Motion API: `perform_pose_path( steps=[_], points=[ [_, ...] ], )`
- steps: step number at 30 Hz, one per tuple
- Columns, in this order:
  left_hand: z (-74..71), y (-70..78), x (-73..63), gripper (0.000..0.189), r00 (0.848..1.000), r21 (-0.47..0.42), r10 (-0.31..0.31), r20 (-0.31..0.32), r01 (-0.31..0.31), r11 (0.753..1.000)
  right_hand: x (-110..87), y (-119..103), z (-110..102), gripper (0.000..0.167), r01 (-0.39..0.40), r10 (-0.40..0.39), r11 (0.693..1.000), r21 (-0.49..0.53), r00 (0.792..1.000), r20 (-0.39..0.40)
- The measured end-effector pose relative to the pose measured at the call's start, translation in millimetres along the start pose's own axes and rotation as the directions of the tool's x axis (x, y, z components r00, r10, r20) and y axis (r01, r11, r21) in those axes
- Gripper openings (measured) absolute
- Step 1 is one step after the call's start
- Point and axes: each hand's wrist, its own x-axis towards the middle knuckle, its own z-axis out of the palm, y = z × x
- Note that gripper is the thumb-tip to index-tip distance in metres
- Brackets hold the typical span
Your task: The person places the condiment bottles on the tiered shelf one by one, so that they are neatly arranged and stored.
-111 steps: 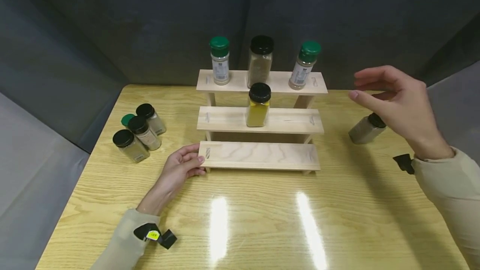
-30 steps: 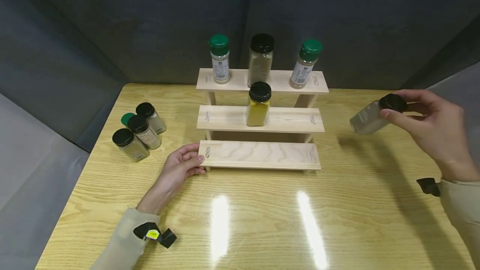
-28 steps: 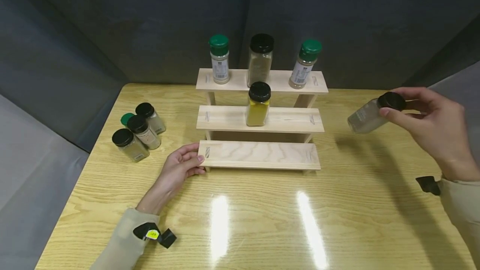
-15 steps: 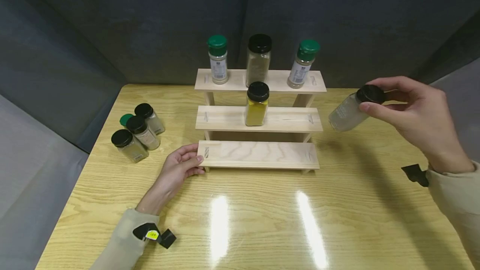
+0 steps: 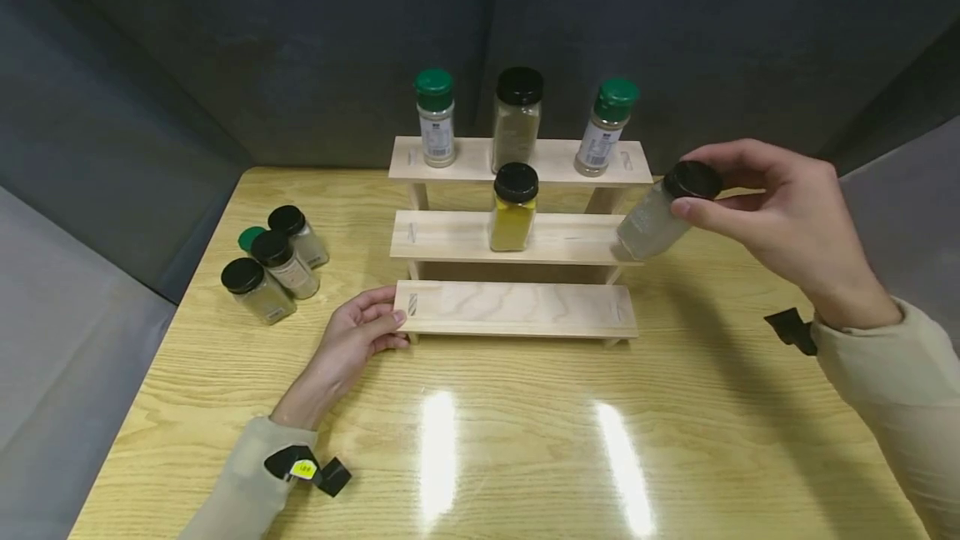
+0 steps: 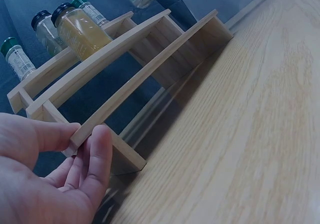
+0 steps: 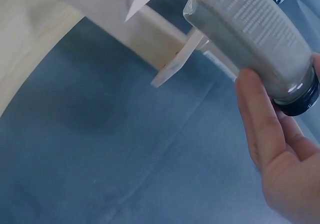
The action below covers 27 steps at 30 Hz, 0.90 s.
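Right hand point(image 5: 787, 232) grips the jar point(image 5: 651, 223): black-capped, greyish, white-lettered, tilted! Left hand point(image 5: 352, 340) pinches the pale wooden rack point(image 5: 517, 311), near left.

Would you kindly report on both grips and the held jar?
Right grip holds gray jar, tilted. Left grip pinches lowest shelf. No obstruction seen; yellow jar stands apart.

Dark cloth point(image 5: 330, 32) hangs in folds behind the yellowish, wood-grained worktop point(image 5: 525, 457), with paler grey cloth point(image 5: 75, 340) sloping down at its left; two bright light streaks point(image 5: 438, 457) gleam on the near surface.
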Motion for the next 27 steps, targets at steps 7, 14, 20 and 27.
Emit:
perform_pose_path(
  steps=[7,14,20,27],
  points=[
    [-0.2,-0.6,0.8,0.051,1.0,0.003,0.0,0.003,0.0,1.0,11.1,-5,16,0.043,0.009,-0.009,1.0,-0.014,0.999,0.045],
    [-0.1,0.0,2.0,0.05,1.0,0.009,-0.003,-0.005,0.003,1.0,20.7,-7,29,0.042,0.047,-0.045,0.999,-0.02,0.997,0.063],
    [-0.2,-0.1,2.3,0.051,1.0,0.011,0.002,0.001,-0.002,1.0,27.1,-8,38,0.041,0.069,-0.066,0.997,-0.034,0.993,0.1],
    [-0.8,-0.2,1.6,0.051,1.0,0.005,0.001,-0.001,-0.001,1.0,31.1,-6,47,0.04,0.095,-0.087,0.994,-0.063,0.989,0.116]
  ],
)
